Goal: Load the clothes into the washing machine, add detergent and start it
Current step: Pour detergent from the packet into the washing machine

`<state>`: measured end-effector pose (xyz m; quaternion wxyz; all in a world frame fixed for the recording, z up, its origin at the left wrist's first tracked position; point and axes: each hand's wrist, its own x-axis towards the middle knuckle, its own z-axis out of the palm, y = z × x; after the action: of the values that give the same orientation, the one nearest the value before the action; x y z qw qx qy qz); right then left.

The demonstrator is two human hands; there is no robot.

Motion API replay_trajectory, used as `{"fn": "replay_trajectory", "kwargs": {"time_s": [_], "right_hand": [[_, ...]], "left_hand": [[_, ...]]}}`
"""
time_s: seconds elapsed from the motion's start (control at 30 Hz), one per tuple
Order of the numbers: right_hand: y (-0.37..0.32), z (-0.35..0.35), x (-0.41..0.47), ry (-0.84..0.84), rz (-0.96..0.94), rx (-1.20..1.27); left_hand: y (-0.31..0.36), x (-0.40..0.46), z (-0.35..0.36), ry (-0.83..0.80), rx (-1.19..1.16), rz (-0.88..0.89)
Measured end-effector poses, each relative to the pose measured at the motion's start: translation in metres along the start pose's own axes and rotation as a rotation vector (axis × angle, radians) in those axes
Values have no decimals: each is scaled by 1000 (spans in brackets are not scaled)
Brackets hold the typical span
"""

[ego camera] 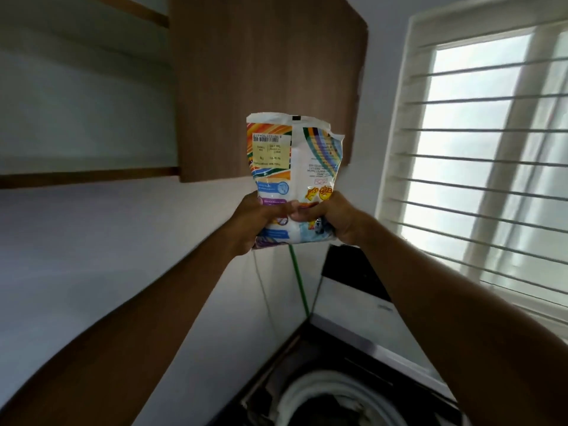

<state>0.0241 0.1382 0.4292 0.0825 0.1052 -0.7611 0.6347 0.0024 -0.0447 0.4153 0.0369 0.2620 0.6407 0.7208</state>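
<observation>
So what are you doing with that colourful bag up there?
A person is holding a packet of washing powder up in the air with both hands. The left hand and the right hand grip its lower part, side by side. The packet's top edge looks torn open. Below, the washing machine has its lid raised, with something dark inside the drum. No powder is being poured yet.

A top-loading washing machine (pixel 362 392) with a black rim and round white tub is sitting low at the near right, its white lid (pixel 365 315) standing raised against the window side. Dark contents are lying inside the tub, too dim to identify.
</observation>
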Motion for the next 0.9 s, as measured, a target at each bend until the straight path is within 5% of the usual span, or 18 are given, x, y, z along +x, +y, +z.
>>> {"fn": "replay_trajectory", "kwargs": {"time_s": [0.2,0.4,0.6,0.83,0.9], "right_hand": [[56,-72,-77,200,135,-99],[148,-103,-169,830,406,92],[205,-115,-242,710,289,820],[243,-136,-324,923,267,835],[250,-130,-344,1016,302,791]], "left_hand": [[-71,-4,98,23,-109,-103],[-135,-20,192,-14,-133,-203],[-185,-52,277,-205,-192,-258],[-218,-59,301,-706,74,-396],[-218,-52,296,-730,70,-377]]}}
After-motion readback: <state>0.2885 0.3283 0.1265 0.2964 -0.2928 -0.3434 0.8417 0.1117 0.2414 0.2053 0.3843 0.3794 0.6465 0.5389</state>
